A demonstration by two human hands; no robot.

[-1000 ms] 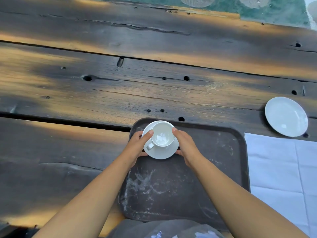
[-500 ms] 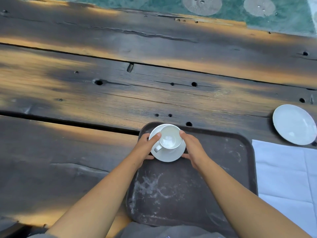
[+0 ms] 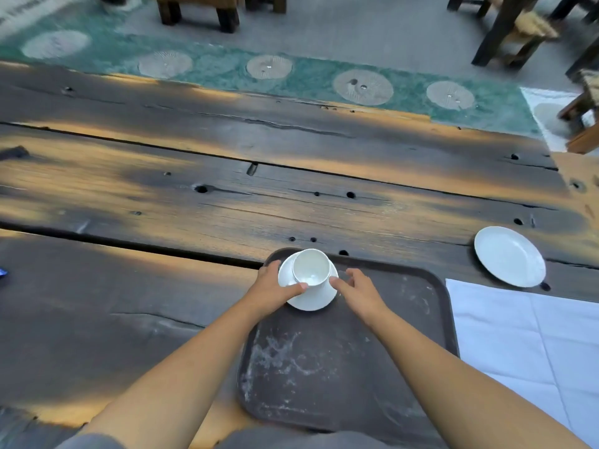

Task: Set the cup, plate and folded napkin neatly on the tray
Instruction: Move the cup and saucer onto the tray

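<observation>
So that it sits neatly at the tray's (image 3: 421,319) far-left corner, the cup (image 3: 310,267) on its saucer (image 3: 312,298) is steadied by the left hand (image 3: 270,288); the right hand (image 3: 358,291) is held loosely open beside it.

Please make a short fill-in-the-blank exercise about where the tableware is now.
1. The cup stands on a ____, in the tray's far left corner.
2. The plate lies on the bare ____, outside the tray.
3. The napkin lies to the ____ of the tray.

Missing words: saucer; table; right
</observation>
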